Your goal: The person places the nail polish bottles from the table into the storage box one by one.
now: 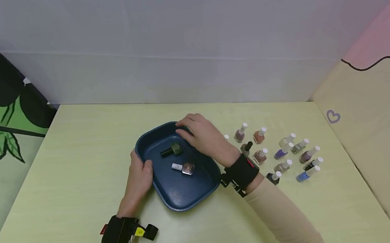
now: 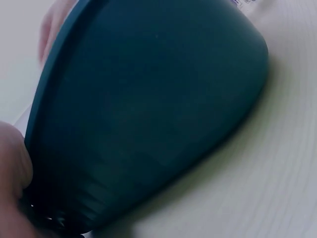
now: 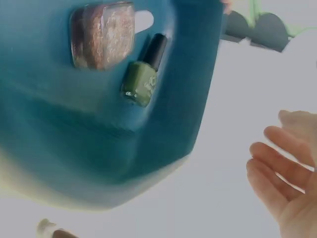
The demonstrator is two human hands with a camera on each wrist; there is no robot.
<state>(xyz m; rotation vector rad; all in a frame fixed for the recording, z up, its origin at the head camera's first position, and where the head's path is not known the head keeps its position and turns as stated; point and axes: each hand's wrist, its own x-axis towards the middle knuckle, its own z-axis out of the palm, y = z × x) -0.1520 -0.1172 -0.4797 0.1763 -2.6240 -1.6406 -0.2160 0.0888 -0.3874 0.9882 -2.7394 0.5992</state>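
Note:
A dark blue tray (image 1: pixel 179 199) stands on the table with two nail polish bottles lying inside. One is a green bottle with a black cap (image 1: pixel 176 148); the other is a glittery pinkish bottle with a white cap (image 1: pixel 188 168). My left hand (image 1: pixel 138 175) grips the tray's left wall, thumb at the rim. Over the tray's far right corner is my right hand (image 1: pixel 206 136), its thumb and fingers apart. In the right wrist view that hand (image 3: pixel 292 173) shows loosely extended, spread fingers with nothing between them.
Several nail polish bottles stand to the tray's right, among them an orange-pink one (image 1: pixel 259 136), a purple one (image 1: pixel 240 134) and a blue one (image 1: pixel 307 174). My right forearm partly hides the nearest ones. A pale cloth wall (image 1: pixel 188 73) rises behind the table (image 1: pixel 76 174).

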